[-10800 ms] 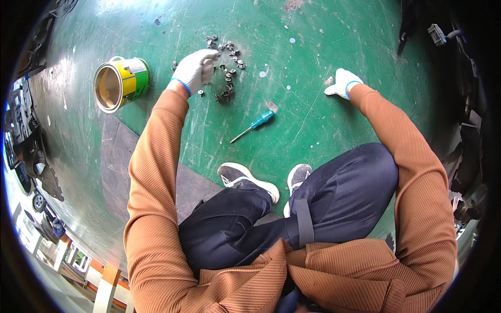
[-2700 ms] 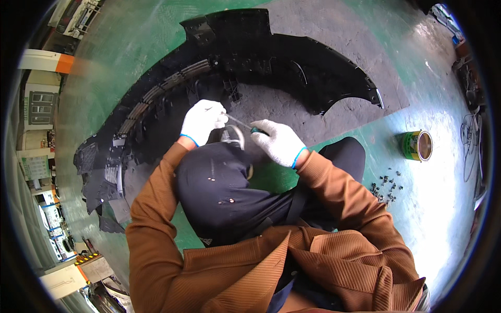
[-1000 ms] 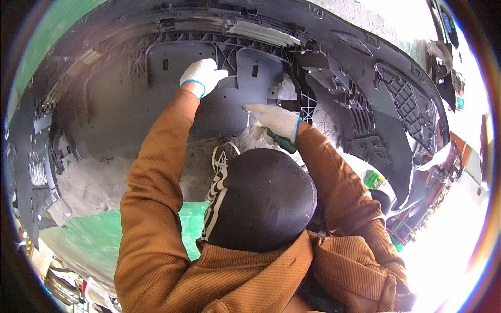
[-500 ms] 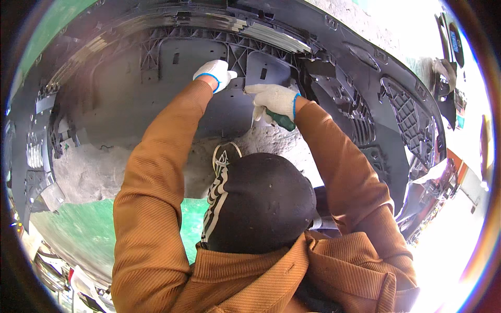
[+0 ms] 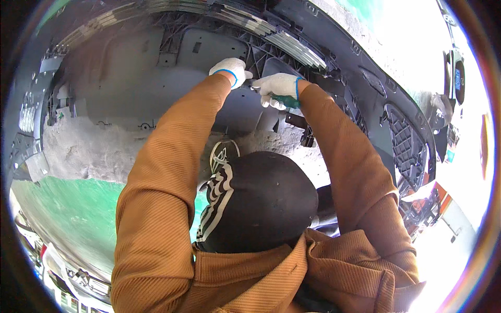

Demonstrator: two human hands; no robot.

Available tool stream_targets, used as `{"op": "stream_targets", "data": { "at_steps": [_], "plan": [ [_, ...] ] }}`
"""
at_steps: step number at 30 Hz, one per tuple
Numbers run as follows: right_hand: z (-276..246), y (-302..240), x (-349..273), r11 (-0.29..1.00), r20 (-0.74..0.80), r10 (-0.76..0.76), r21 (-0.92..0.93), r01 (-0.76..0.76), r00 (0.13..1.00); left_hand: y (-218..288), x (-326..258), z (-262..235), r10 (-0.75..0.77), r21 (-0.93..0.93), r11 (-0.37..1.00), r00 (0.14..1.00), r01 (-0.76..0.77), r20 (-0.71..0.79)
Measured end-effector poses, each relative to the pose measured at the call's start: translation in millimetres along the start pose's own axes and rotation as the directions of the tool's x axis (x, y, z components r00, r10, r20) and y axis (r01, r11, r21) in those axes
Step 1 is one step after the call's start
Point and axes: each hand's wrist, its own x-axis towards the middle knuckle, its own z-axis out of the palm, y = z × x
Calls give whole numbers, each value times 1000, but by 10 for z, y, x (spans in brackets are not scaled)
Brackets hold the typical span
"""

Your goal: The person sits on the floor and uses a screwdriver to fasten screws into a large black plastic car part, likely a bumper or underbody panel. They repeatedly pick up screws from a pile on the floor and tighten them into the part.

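Note:
A large black plastic car bumper (image 5: 156, 68) lies inside-up across the top of the view. Both my hands wear white gloves and meet at its ribbed middle. My left hand (image 5: 229, 70) presses its fingers against the bumper's inner panel. My right hand (image 5: 279, 87) is closed around a green-handled screwdriver (image 5: 289, 101), whose shaft points left toward my left hand's fingers. The tip is hidden between the gloves.
My orange sleeves and my dark trouser knee (image 5: 261, 203) fill the lower middle. A shoe (image 5: 224, 154) shows beside the knee. Green floor (image 5: 68, 208) lies at lower left, grey concrete (image 5: 83, 151) under the bumper. The bumper's mesh grille end (image 5: 407, 151) curves down the right.
Over ten seconds I turned from loose fasteners and a tin on the green floor to the bumper. In the last second both hands drew together at the bumper's middle.

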Motion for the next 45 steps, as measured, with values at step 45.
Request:
{"op": "stream_targets", "data": {
  "at_steps": [45],
  "plan": [
    [341, -880, -480, 347, -93, -72, -936, -62, 993, 0, -102, 43, -91, -157, 984, 996, 88, -16]
  ]
}}
